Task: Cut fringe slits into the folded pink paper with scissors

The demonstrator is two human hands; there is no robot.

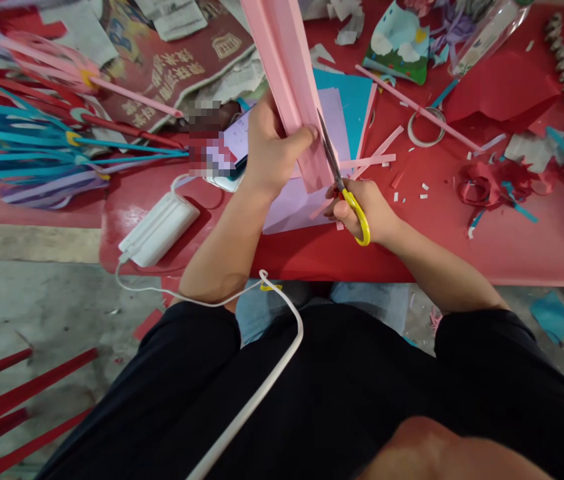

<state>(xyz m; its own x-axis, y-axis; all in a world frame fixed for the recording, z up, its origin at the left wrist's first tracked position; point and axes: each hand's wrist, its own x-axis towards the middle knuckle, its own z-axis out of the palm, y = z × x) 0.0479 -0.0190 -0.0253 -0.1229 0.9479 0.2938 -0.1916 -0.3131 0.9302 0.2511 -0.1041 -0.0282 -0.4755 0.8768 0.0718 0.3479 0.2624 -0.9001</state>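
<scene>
My left hand (275,143) is closed on a long folded strip of pink paper (287,73), thumb on top, holding it up over the table. In my right hand (367,207) are scissors (361,217) with yellow handles, fingers through the loops. Their blades point up and away from me along the right edge of the pink paper, near its lower end. Whether the blades have paper between them I cannot tell. Below lie lilac paper sheets (287,217) and a blue sheet (357,100). Narrow cut pink strips (377,159) rest just right of the scissors.
Blue paper flowers (22,143) on stems lie at the left. A white power bank (159,230) with a cable sits near the front edge, beside a phone (237,143). To the right are a tape roll (426,127), a pink paper stick (422,110) and red scraps (485,187).
</scene>
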